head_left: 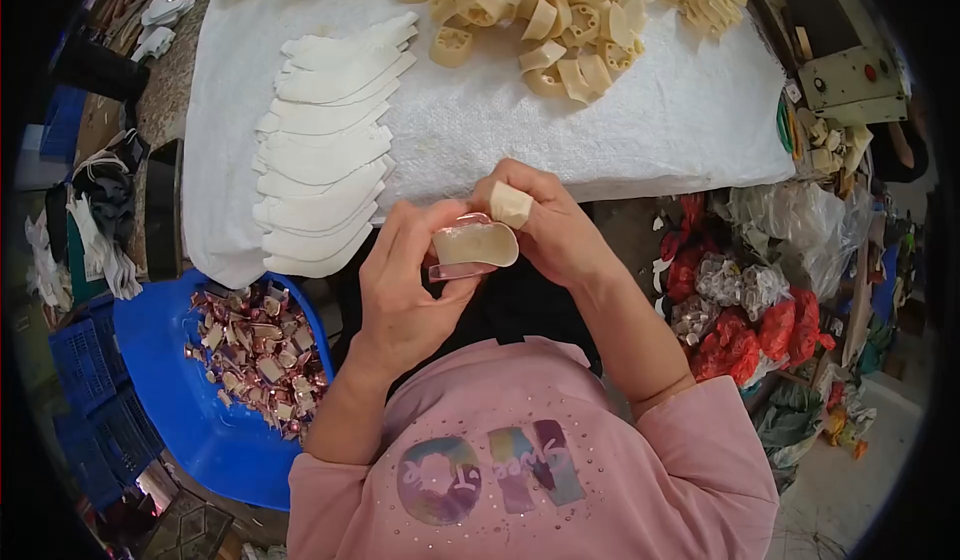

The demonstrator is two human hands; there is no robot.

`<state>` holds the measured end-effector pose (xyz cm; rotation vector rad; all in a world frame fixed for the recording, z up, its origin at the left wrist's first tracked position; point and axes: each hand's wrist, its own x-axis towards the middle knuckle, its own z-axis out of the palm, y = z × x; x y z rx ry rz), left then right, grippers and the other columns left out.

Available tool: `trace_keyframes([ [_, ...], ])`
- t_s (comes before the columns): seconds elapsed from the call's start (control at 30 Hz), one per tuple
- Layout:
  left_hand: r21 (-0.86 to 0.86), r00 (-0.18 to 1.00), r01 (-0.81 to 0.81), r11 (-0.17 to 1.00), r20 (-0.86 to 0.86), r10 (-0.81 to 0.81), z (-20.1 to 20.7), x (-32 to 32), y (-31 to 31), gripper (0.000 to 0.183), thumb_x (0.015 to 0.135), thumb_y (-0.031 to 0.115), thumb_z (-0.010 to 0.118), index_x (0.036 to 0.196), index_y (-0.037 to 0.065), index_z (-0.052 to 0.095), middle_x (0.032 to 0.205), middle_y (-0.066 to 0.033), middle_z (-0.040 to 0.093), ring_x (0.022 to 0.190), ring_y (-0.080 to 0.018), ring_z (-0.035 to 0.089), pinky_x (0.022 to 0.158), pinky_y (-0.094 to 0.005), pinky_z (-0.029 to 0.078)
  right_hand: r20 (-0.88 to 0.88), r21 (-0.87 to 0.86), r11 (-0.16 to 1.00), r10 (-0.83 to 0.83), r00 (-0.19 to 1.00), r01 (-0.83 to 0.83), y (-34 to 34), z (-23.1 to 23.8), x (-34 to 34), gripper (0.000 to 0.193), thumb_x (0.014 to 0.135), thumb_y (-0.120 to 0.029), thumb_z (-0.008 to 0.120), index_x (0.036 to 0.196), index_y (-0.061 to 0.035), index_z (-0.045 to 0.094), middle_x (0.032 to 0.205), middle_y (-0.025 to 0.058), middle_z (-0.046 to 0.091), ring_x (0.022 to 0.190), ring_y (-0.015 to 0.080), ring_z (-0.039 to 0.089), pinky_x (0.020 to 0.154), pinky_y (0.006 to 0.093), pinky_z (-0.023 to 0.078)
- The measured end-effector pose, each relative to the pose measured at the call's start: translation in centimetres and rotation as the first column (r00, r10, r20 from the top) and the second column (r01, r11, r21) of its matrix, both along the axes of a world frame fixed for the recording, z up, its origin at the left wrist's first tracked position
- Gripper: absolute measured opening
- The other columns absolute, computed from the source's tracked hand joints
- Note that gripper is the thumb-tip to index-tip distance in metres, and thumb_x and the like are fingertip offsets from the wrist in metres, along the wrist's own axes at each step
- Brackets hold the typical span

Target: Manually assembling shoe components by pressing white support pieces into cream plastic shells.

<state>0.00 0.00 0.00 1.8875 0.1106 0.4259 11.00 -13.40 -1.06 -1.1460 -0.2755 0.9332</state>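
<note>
My left hand [405, 275] is closed round a shoe heel [478, 244] with a shiny pink covering and a cream, hollowed face turned up. Its fingers and thumb grip the heel from the left. At the heel's far right edge, my right hand [548, 222] is closed, with its fingers curled and pressed against the rim. Cream tape [511, 205] is wrapped round one digit of that hand. What lies beneath its curled fingers is hidden. Beyond the left hand, white cut pieces [325, 150] lie overlapping in a column on the white-covered table [450, 130].
Bare cream plastic heels [585, 25] are heaped at the table's far side. A blue basin [215, 440] at lower left holds many pink-covered pieces [265, 350]. Red plastic bags [775, 325] and clear bags [790, 220] lie on the right, below a control box [855, 85].
</note>
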Motion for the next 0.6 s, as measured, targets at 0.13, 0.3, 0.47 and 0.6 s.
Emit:
trace_keyframes([
  [0.13, 0.143, 0.995, -0.015, 0.99, 0.103, 0.0, 0.2, 0.2, -0.5, 0.048, 0.063, -0.004, 0.077, 0.106, 0.002, 0.056, 0.089, -0.0101, 0.055, 0.069, -0.0206, 0.056, 0.056, -0.0277, 0.047, 0.237, 0.018, 0.992, 0.121, 0.964, -0.128, -0.5, -0.1, 0.4, 0.017, 0.088, -0.02, 0.058, 0.08, -0.0047, 0.055, 0.069, -0.0004, 0.053, 0.062, 0.009, 0.047, 0.056, 0.0234, 0.04],
  [0.3, 0.16, 0.998, -0.033, 0.987, 0.052, 0.025, -0.1, 0.1, -0.8, 0.049, 0.064, -0.007, 0.074, 0.108, 0.001, 0.054, 0.092, -0.0082, 0.054, 0.078, -0.0157, 0.059, 0.06, -0.0247, 0.048, 0.693, -0.096, 0.991, -0.002, 0.721, 0.095, -0.1, 0.2, -0.8, 0.018, 0.081, -0.016, 0.06, 0.078, 0.0003, 0.052, 0.065, 0.0074, 0.052, 0.058, 0.0114, 0.048, 0.053, 0.0281, 0.041],
  [0.47, 0.254, 0.986, -0.093, 0.963, 0.159, 0.053, 0.1, 0.6, -0.6, 0.05, 0.056, 0.007, 0.084, 0.095, 0.003, 0.052, 0.079, -0.0065, 0.058, 0.066, -0.0138, 0.06, 0.058, -0.0254, 0.048, 0.103, 0.105, 0.992, 0.065, 0.993, -0.076, -0.7, -0.3, -0.9, 0.018, 0.094, -0.021, 0.05, 0.089, -0.0055, 0.059, 0.078, -0.0016, 0.058, 0.063, 0.0051, 0.051, 0.053, 0.0209, 0.042],
  [0.6, 0.257, 0.966, -0.132, 0.957, 0.25, 0.065, 0.2, 0.9, -1.5, 0.045, 0.056, 0.011, 0.084, 0.09, 0.001, 0.055, 0.072, -0.007, 0.056, 0.057, -0.0218, 0.061, 0.052, -0.0292, 0.049, 0.115, 0.177, 0.98, 0.066, 0.991, -0.086, -1.0, -1.0, -1.3, 0.018, 0.094, -0.02, 0.05, 0.09, -0.004, 0.059, 0.078, -0.0001, 0.057, 0.064, 0.0054, 0.05, 0.054, 0.0212, 0.042],
])
